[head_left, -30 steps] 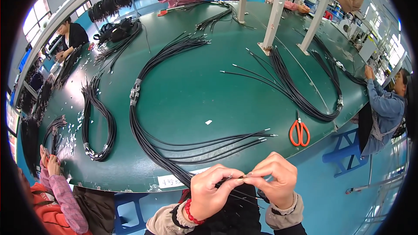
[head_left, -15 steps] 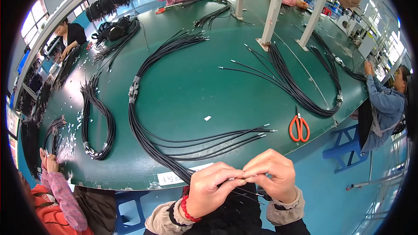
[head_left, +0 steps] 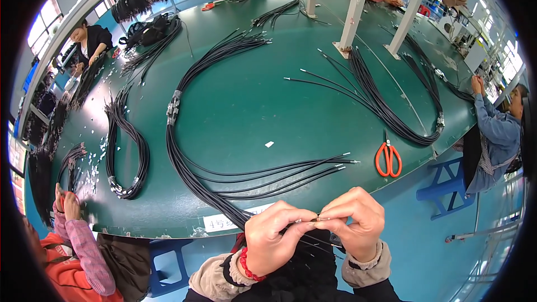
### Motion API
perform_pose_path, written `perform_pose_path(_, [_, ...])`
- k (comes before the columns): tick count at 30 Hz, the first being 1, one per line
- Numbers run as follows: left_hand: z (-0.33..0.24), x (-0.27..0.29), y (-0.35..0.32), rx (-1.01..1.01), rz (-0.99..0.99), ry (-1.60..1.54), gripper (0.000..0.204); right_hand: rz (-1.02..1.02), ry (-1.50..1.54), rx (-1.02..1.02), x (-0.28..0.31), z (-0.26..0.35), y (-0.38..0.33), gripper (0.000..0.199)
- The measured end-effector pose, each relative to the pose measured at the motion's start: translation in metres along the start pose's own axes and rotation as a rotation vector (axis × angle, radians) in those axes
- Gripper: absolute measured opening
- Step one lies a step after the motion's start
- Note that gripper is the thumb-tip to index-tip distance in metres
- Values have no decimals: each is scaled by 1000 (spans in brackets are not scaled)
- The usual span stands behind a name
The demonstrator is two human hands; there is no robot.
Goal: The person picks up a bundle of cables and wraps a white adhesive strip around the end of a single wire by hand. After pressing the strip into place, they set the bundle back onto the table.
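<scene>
A factory assembly floor: seated workers ring a green table (head_left: 268, 106) strewn with cable bundles (head_left: 184, 151).

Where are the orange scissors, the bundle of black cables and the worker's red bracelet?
orange scissors (head_left: 388, 160): head view, on the handles.
bundle of black cables (head_left: 184, 168): head view, on the thick run beside the clamp.
red bracelet (head_left: 246, 265): head view, on the left wrist.

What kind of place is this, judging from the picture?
Most likely a cable assembly workshop. Bundles of black cables lie across a big green worktable, orange scissors rest near its edge, and several people sit around it. The left hand and right hand pinch a thin cable end together.
</scene>
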State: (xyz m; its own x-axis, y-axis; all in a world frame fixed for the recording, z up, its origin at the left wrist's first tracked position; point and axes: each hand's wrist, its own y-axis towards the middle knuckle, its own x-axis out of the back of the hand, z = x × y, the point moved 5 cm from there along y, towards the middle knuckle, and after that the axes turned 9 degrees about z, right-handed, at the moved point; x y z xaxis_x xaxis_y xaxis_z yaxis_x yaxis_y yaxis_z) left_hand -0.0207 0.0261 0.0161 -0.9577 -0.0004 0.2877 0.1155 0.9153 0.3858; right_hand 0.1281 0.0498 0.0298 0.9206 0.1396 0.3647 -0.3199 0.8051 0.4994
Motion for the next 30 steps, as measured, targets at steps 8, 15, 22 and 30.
perform_pose_path(8, [8, 2, 1, 28, 66, -89, 13, 34, -71, 105, 0, -2, -1, 18])
perform_pose_path(15, [10, 7, -4, 58, 115, -170, 12, 69, -31, 147, -7, -1, 2, 15])
perform_pose_path(22, [11, 9, -3, 92, 238, -296, 11, 208, 239, 126, -14, -11, 4, 14])
perform_pose_path(30, [8, 7, -3, 235, 302, -478, 8, 182, 725, -267, -23, -13, 0, 16])
